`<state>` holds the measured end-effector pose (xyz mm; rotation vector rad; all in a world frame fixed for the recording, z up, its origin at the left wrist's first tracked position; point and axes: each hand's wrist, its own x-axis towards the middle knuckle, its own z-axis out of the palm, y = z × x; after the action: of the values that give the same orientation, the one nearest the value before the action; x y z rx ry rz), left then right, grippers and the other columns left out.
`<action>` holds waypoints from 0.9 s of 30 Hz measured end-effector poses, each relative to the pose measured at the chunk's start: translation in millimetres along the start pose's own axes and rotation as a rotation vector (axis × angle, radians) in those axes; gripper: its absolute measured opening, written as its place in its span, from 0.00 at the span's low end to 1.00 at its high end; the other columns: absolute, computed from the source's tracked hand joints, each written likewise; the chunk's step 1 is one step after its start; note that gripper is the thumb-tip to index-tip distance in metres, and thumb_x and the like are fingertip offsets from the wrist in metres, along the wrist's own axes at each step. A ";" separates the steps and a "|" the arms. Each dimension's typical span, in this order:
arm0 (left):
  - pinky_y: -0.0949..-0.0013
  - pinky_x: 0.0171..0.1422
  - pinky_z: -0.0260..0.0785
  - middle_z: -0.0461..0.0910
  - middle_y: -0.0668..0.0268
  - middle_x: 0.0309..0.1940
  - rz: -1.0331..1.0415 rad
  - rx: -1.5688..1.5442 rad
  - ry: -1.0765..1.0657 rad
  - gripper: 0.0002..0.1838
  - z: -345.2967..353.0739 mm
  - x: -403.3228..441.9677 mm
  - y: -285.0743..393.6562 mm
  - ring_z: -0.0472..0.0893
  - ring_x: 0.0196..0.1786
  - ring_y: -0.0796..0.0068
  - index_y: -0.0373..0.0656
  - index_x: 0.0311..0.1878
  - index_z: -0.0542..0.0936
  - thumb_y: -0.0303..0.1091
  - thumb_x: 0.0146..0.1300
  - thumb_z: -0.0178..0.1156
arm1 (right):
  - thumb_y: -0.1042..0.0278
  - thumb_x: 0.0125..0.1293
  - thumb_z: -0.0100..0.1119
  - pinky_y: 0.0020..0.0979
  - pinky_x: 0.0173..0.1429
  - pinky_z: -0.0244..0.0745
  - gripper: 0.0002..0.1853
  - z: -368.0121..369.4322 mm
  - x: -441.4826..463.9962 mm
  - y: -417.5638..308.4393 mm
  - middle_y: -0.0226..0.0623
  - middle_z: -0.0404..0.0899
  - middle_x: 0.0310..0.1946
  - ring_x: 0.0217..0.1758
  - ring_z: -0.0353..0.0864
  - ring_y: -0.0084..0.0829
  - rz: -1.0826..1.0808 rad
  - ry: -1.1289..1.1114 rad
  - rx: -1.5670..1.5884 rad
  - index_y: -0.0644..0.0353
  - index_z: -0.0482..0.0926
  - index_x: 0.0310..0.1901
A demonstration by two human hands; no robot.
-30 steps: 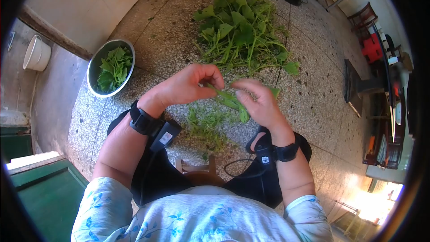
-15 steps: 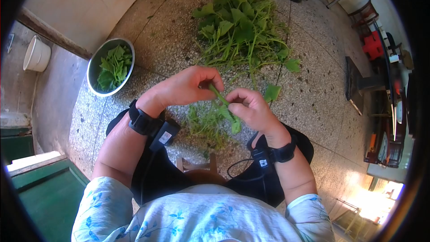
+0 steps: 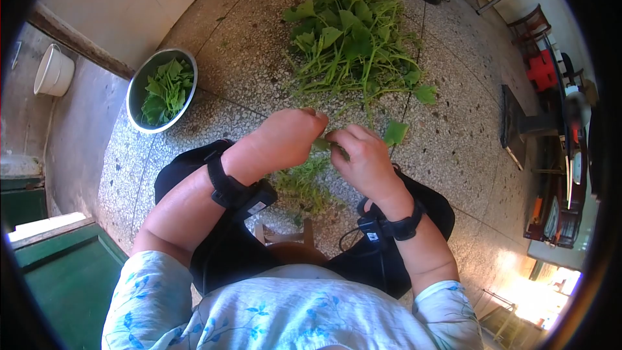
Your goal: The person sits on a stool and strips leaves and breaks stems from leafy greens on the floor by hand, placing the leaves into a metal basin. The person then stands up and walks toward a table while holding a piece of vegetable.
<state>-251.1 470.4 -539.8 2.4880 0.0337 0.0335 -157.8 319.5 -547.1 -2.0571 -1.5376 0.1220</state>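
Observation:
My left hand (image 3: pixel 283 140) is closed, its fingers pinched on one end of a green stem (image 3: pixel 321 144) that is mostly hidden behind the hands. Right beside it, my right hand (image 3: pixel 363 159) pinches the same stem between thumb and fingers. Under the hands, a low heap of thin green scraps (image 3: pixel 303 185) lies on the floor. Beyond them is a large pile of leafy green stems (image 3: pixel 353 42). A single cut leaf (image 3: pixel 396 133) rests just right of my right hand. To the left, a metal bowl (image 3: pixel 193 91) holds green leaves.
Speckled stone floor (image 3: pixel 453 149) surrounds the pile. A white bucket (image 3: pixel 54 72) stands at the far left, above a green panel (image 3: pixel 71 279). On the right are a black table base (image 3: pixel 512 126), a red item (image 3: pixel 541 71) and a wooden chair (image 3: pixel 528 24).
My left hand has turned over and moved right, close against my right hand. My right hand came inward from a looser, more open pose, and the leaf beside it came into fuller view.

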 end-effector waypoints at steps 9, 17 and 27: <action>0.60 0.35 0.68 0.74 0.57 0.27 0.098 -0.033 0.082 0.06 -4.5 4.1 -4.3 0.75 0.32 0.54 0.38 0.29 0.74 0.21 0.44 0.55 | 0.70 0.56 0.51 0.23 0.34 0.68 0.09 0.8 -1.8 21.9 0.35 0.77 0.27 0.32 0.77 0.24 0.605 -0.286 0.977 0.65 0.76 0.36; 0.61 0.35 0.68 0.75 0.58 0.25 0.065 0.100 0.030 0.07 -13.6 1.3 -5.7 0.76 0.31 0.57 0.41 0.31 0.78 0.28 0.47 0.57 | 0.71 0.58 0.50 0.22 0.31 0.71 0.08 0.6 -2.4 16.7 0.36 0.76 0.25 0.26 0.77 0.25 0.636 -0.205 1.074 0.67 0.74 0.35; 0.62 0.35 0.68 0.75 0.56 0.25 0.173 -0.124 -0.050 0.07 -7.9 -2.9 -16.8 0.76 0.31 0.55 0.40 0.33 0.76 0.29 0.50 0.57 | 0.74 0.58 0.50 0.22 0.27 0.71 0.05 1.3 -3.5 11.0 0.32 0.73 0.21 0.22 0.73 0.21 0.598 -0.187 1.230 0.65 0.73 0.30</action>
<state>-254.5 488.5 -543.8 2.3608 -0.1996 0.0448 -150.0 314.8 -554.4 -1.3656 -0.5336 1.1737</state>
